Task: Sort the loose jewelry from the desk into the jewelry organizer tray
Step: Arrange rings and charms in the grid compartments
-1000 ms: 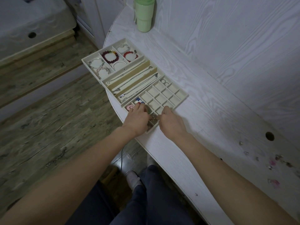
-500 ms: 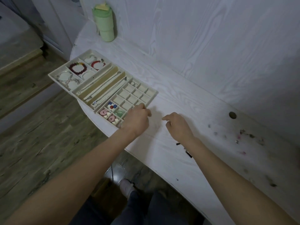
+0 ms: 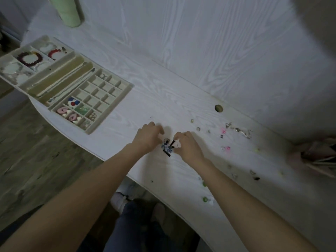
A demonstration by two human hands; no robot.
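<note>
The beige jewelry organizer tray [image 3: 115,103] lies at the desk's left end, holding bead bracelets, chains and small coloured earrings. A blue-and-black jewelry piece [image 3: 167,147] lies on the white desk between my hands. My right hand [image 3: 188,145] pinches a black stick-like part of it with its fingertips. My left hand [image 3: 148,138] is curled right beside the piece on its left; whether its fingers grip it is hidden. Loose pink pieces [image 3: 223,131], silver earrings [image 3: 238,130], small rings [image 3: 198,128] and green beads [image 3: 205,198] are scattered to the right.
A green cup [image 3: 71,12] stands at the back left by the wall. A round cable hole [image 3: 218,108] is in the desk. A pink holder with sticks [image 3: 316,157] sits at the right edge. The desk's curved front edge runs just below my wrists.
Both hands left the tray's near corner and moved right along the desk. They now meet over the blue-and-black piece, and the view has swung right, showing the scattered jewelry.
</note>
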